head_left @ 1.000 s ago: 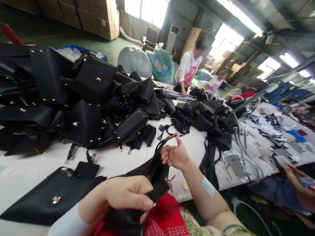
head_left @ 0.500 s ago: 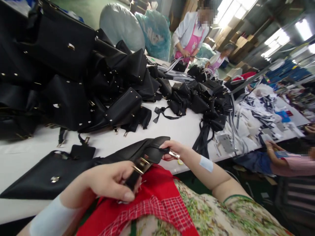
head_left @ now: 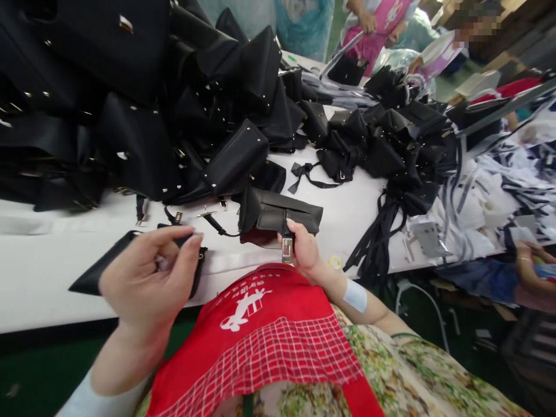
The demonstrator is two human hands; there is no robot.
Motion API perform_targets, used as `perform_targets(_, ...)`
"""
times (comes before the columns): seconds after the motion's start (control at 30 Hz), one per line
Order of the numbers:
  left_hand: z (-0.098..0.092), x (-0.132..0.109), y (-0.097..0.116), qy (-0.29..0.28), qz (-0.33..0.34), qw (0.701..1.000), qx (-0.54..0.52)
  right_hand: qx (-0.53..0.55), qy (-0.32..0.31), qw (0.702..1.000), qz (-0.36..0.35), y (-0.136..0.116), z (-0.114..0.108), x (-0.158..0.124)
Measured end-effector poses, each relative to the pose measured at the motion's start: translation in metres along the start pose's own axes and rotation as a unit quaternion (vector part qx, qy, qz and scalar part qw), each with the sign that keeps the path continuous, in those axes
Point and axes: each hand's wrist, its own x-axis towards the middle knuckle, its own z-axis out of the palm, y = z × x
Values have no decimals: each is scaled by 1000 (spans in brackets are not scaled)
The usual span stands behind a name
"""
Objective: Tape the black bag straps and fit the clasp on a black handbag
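Observation:
My right hand (head_left: 300, 246) grips a small black bag (head_left: 289, 202) at its short strap, which ends in a rectangular metal clasp (head_left: 287, 250). The bag lies tilted over the table edge in front of my apron, a thin strap trailing off to its left. Raised at the left, my left hand (head_left: 150, 272) has thumb and forefinger pinched together; whether something tiny sits between the tips is too blurred to tell. Behind that hand, partly covered by it, a flat black bag (head_left: 102, 263) rests on the white table (head_left: 243, 260).
Black bags with metal studs (head_left: 237, 156) are heaped along the back left. Loose black straps (head_left: 376, 237) hang near the right edge. White and grey pieces (head_left: 469, 214) pile up farther right. Co-workers stand across the table, and another person's arm (head_left: 527, 260) shows at far right.
My left hand has let go of the buckled strap and moved left and up into a pinch. The bag in my right hand has turned and folded shorter. The view has tipped downward.

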Motion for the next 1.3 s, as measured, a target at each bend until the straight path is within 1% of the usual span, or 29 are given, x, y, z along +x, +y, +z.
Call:
perform_targets(0.03,1,1,3,13,11,1000,16,-19,26,998,-46,0,2,-1)
perform_targets(0.07,4,3,6,22,24,999,30,-37,39,995,-83,0,4,-3)
perform_targets(0.1,8,6,8,24,40,998,40,-56,38,992,-108,0,5,-4)
perform_targets(0.13,13,8,11,22,56,997,46,-76,25,990,-118,1,6,-6)
perform_targets(0.2,27,14,15,7,81,996,46,-118,18,982,-147,3,3,-8)
perform_targets(0.33,49,22,19,-14,80,996,27,-205,50,951,-226,10,-9,-6)
perform_targets(0.4,53,24,19,-22,81,996,21,-215,52,939,-262,16,-14,-3)
perform_targets(0.5,53,25,18,-32,81,996,22,-195,54,933,-298,22,-14,-1)
perform_targets(0.6,52,25,18,-40,81,995,37,-173,55,932,-315,23,-9,-3)
perform_targets(0.7,52,23,18,-35,98,992,70,-168,46,927,-332,20,-5,-6)
perform_targets(0.83,54,20,17,-29,120,988,92,-167,62,925,-336,19,-5,-7)
perform_targets(0.9,55,20,18,-36,114,989,89,-165,62,925,-336,20,-5,-7)
perform_targets(1.0,55,21,19,-50,95,990,89,-172,45,924,-337,23,-7,-6)
perform_targets(1.13,59,20,24,-68,86,985,131,-177,56,929,-320,27,-10,-3)
perform_targets(1.23,63,18,27,-57,93,981,160,-170,67,939,-293,27,-9,-3)
perform_targets(1.3,64,17,28,-51,90,982,161,-162,75,945,-275,25,-7,-5)
